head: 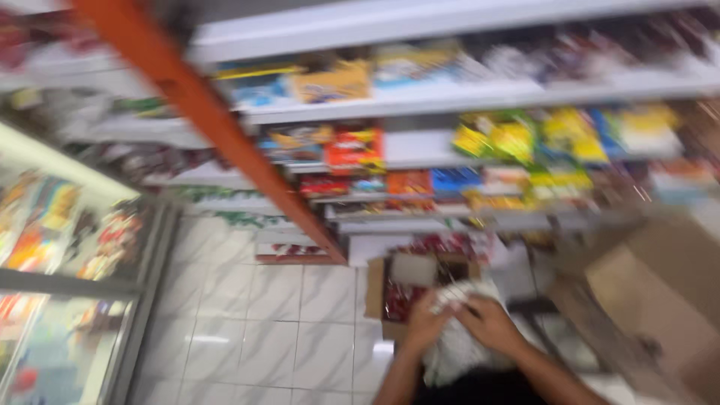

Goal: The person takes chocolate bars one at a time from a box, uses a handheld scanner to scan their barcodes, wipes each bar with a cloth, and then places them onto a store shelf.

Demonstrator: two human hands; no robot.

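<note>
We have our left hand [426, 324] and right hand [491, 324] both closed on a whitish crumpled bundle [459, 341] above the open cardboard box [409, 289] on the floor, apparently unpacking, and lifting it clear needs a firm grip

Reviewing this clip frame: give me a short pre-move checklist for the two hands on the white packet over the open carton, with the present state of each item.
1. Left hand on the white packet: ok, it touches the packet's left side.
2. Right hand on the packet: ok, it rests on the top right.
3. Grip firmness of both hands: cannot tell, the picture is motion-blurred.
4. Open carton below the hands: ok, flaps open, red packs inside.
5. White tiled floor beside the carton: ok, nothing lies on it there.
6. Image sharpness: not ok, shelves and goods are smeared.
</note>
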